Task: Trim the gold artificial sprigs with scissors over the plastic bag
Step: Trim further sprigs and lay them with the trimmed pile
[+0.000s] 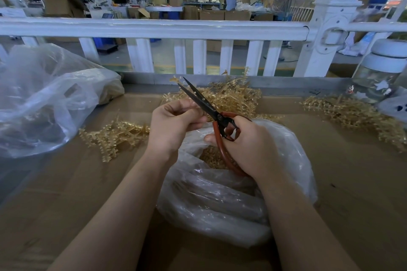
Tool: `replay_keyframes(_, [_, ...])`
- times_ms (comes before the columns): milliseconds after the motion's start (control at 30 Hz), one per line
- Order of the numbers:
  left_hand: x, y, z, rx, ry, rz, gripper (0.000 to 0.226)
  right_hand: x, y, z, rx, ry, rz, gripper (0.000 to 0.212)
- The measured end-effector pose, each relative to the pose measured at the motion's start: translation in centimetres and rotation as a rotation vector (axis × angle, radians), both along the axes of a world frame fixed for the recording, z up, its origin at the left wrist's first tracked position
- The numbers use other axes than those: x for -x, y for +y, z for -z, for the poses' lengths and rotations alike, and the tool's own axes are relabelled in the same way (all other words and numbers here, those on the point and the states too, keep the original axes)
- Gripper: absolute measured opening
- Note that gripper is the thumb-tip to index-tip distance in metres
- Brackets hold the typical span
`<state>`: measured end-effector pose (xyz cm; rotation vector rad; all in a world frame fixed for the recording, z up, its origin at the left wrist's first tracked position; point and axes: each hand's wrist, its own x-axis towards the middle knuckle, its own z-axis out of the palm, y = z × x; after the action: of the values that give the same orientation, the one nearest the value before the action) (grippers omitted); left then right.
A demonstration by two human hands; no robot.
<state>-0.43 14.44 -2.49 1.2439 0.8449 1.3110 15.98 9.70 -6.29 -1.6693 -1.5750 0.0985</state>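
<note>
2 hands over plastic bag [220, 200]: right hand [248, 145] gripping scissors [207, 105], left hand [176, 121] pinching half-hidden sprig [176, 80].

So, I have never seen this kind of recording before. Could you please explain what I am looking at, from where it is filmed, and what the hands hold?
There is no machine: a person works with bare hands. The single picture comes from a camera worn on the head, looking down. The right hand grips red-handled scissors, blades slightly open. The left hand pinches a gold sprig at the blades. Below lies an open plastic bag with gold bits inside. Sprig piles lie on the cardboard surface; another bag sits left.
</note>
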Motion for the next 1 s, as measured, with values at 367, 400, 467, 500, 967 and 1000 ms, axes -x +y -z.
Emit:
replay_keyframes(367, [-0.3,0.1,0.4,0.134,0.038,0.109,0.017,0.1,0.4,-0.1,0.049,0.323,-0.003,0.058])
replay_keyframes(400, [-0.5,-0.1,0.5,0.131,0.081,0.133,0.019,0.1,0.5,-0.1,0.054,0.348,-0.004,0.056])
replay_keyframes(467, [-1.0,-0.5,0.8,0.117,0.144,0.17,0.022,0.1,0.6,-0.1,0.058,0.384,-0.007,0.05])
replay_keyframes(500, [-1.2,-0.6,0.9,0.11,0.158,0.181,0.024,0.1,0.7,-0.1,0.056,0.405,-0.009,0.047])
replay_keyframes(967, [-0.9,0.3,1.8,-0.204,0.488,-0.18,0.017,0.3,1.1,-0.5,0.055,0.539,-0.047,0.018])
replay_keyframes(1000, [-0.7,0.4,1.7,-0.23,0.489,-0.161,0.019,0.3,1.1,-0.6,0.05,0.543,-0.055,0.016])
